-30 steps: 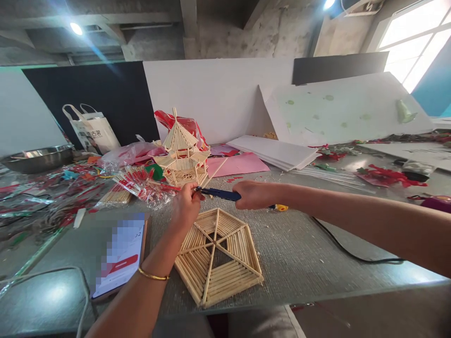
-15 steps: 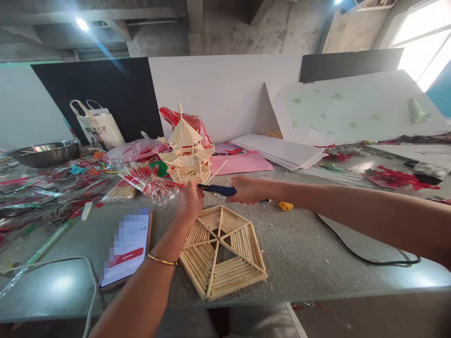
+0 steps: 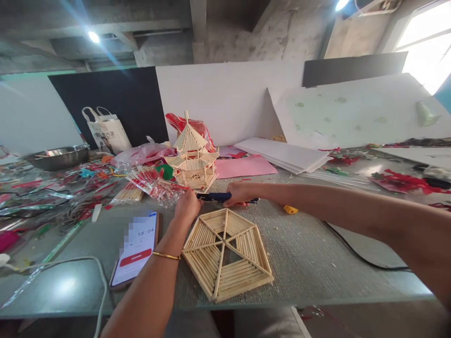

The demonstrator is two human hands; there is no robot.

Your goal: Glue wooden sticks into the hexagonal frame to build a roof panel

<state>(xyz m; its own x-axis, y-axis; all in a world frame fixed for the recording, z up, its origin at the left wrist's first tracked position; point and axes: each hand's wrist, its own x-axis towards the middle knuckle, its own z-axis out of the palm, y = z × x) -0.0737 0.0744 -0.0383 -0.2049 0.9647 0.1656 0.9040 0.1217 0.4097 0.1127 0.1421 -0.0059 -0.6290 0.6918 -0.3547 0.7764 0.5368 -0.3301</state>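
Observation:
My left hand (image 3: pixel 188 206) is closed close in front of the small pagoda model; what its fingers pinch is hidden. My right hand (image 3: pixel 239 193) wraps around a dark blue cutter (image 3: pixel 219 197), its narrow dark tip reaching the left fingers. Below both hands a hexagonal panel of thin wooden sticks (image 3: pixel 243 270) lies flat on the table. Six sticks divide it into wedges, with gaps around the centre. The stick-built pagoda model (image 3: pixel 192 141) stands upright behind my hands, with a pointed roof.
A phone (image 3: pixel 136 251) lies left of the panel, near a pale cable (image 3: pixel 102 277). Plastic-wrapped sticks (image 3: pixel 151 180), a metal bowl (image 3: pixel 58 157) and a tote bag (image 3: pixel 107 131) are further left. White boards (image 3: pixel 282 152), a yellow piece (image 3: pixel 291 209) and a black cable (image 3: pixel 352 253) are to the right.
The view has shifted, so most things sit slightly lower and further right. The cutter lies more level now, its tip still at my left fingers. The panel stays in place on the table.

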